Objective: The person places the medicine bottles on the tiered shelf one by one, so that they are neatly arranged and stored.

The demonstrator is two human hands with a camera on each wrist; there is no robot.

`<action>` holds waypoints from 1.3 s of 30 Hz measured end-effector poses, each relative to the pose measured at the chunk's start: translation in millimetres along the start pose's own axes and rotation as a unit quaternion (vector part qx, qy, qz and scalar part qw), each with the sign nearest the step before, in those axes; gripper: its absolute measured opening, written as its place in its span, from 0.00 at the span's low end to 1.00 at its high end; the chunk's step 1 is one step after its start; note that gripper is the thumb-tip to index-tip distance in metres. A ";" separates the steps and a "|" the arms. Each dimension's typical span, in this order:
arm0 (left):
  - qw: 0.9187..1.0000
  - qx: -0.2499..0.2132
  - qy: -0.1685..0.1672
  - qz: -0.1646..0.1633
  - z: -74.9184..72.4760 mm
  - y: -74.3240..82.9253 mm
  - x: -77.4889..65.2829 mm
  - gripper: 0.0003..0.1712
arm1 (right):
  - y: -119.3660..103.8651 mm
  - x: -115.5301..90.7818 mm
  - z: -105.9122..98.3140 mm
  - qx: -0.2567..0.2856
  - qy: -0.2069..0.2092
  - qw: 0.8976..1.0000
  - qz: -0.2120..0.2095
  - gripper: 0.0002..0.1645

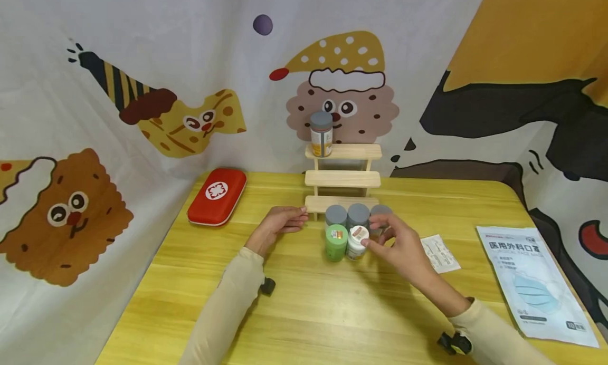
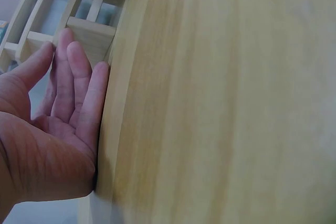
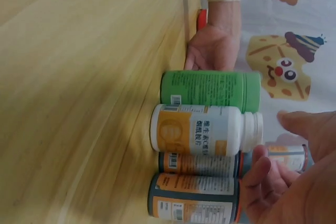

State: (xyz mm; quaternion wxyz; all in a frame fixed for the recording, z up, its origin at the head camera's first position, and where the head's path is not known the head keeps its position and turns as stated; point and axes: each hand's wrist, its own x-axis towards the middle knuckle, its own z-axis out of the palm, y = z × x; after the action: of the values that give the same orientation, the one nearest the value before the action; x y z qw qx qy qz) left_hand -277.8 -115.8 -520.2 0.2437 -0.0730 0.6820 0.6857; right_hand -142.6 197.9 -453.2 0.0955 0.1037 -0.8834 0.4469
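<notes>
Right hand (image 1: 402,249): thumb and fingers parted at the white vitamin bottle (image 1: 354,248), apparently spread to span its cap; no closed grip showed. Left hand (image 1: 279,223): fingers nearly straight at the left end of the three-tier wooden stand (image 1: 342,179), seemingly to steady it; contact unclear. Green bottle (image 1: 335,245): beside the white one. Three grey-lidded bottles (image 1: 358,214): just behind, grouped on the tabletop (image 1: 304,315), probably for reach. Fourth grey-lidded bottle (image 1: 321,137): stood upright, top tier.

Bright, diffuse light casts soft shadows on the table (image 1: 304,323); wrist views look hazier.
</notes>
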 end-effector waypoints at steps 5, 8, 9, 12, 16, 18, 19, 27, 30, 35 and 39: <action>1.000 0.000 0.001 -0.001 -1.3 -0.6 0.3 0.21 | -4.8 -0.4 3.5 -0.044 0.009 0.999 0.010 0.27; 1.000 -0.002 -0.001 -0.003 -1.2 -0.6 1.1 0.21 | -4.4 -0.6 4.6 -0.057 0.008 0.998 0.015 0.26; 1.000 -0.002 -0.002 -0.004 -1.4 -0.5 1.2 0.22 | -3.7 -0.6 5.1 -0.061 0.006 0.998 0.015 0.27; 1.000 -0.003 -0.005 -0.005 -0.3 -1.0 2.2 0.22 | -0.9 -1.6 6.2 -0.069 0.002 0.998 0.011 0.27; 1.000 -0.005 0.000 -0.002 -1.7 -1.6 1.8 0.22 | 2.7 -0.9 10.4 -0.069 -0.007 0.998 0.001 0.26; 1.000 -0.005 0.002 -0.001 -2.5 -1.5 1.5 0.22 | 4.3 -0.3 12.4 -0.070 -0.009 0.997 -0.001 0.25; 1.000 -0.005 0.003 -0.001 -2.7 -1.3 1.4 0.22 | 5.0 -0.2 13.1 -0.071 -0.009 0.997 -0.003 0.25; 1.000 0.001 -0.005 -0.002 0.8 1.1 2.7 0.22 | 6.8 -0.9 11.5 -0.083 -0.002 0.996 -0.011 0.23; 1.000 0.008 -0.003 0.000 1.6 0.9 0.6 0.22 | 8.3 -1.8 11.2 -0.077 -0.002 0.997 -0.012 0.22; 1.000 0.009 0.002 0.000 0.3 -1.4 -2.6 0.21 | 8.2 -3.7 10.4 -0.067 0.005 0.997 -0.022 0.21; 1.000 0.006 -0.003 0.001 0.0 -1.4 -3.6 0.22 | 3.0 -3.6 5.5 -0.076 0.024 0.996 -0.041 0.20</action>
State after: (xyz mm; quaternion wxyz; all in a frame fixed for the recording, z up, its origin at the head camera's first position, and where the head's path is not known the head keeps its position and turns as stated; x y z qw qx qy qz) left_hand -274.1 -116.8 -519.9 0.2460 -0.0688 0.6855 0.6818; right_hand -140.3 195.5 -459.7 0.1425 0.1213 -0.9074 0.3764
